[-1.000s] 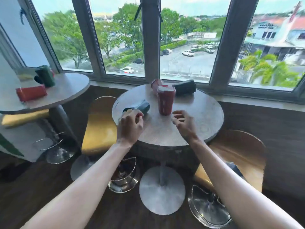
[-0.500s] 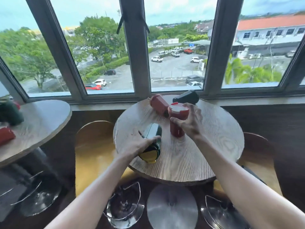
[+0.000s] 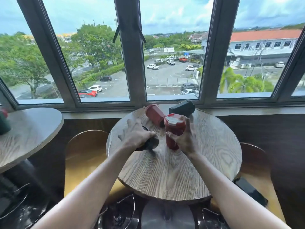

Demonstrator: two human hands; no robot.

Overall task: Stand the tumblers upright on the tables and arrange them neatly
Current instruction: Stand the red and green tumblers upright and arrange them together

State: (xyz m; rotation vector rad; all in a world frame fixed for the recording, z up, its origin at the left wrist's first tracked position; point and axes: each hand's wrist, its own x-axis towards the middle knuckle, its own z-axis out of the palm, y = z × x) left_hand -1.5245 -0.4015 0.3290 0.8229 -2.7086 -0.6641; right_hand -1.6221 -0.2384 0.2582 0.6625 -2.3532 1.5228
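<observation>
This looks like a café or similar seating area on an upper floor. Two small round wooden tables, the nearer one (image 3: 173,172) and another at the left (image 3: 31,134), stand against a dark wood-panelled wall under a long run of grey-framed windows (image 3: 130,63). Curved-back wooden bar stools (image 3: 85,151) on chrome bases are tucked beside them. Lidded tumblers (image 3: 173,129) sit on the tabletops. Outside, far below, lie a car park (image 3: 165,76), trees and a red-roofed building (image 3: 262,45).
</observation>
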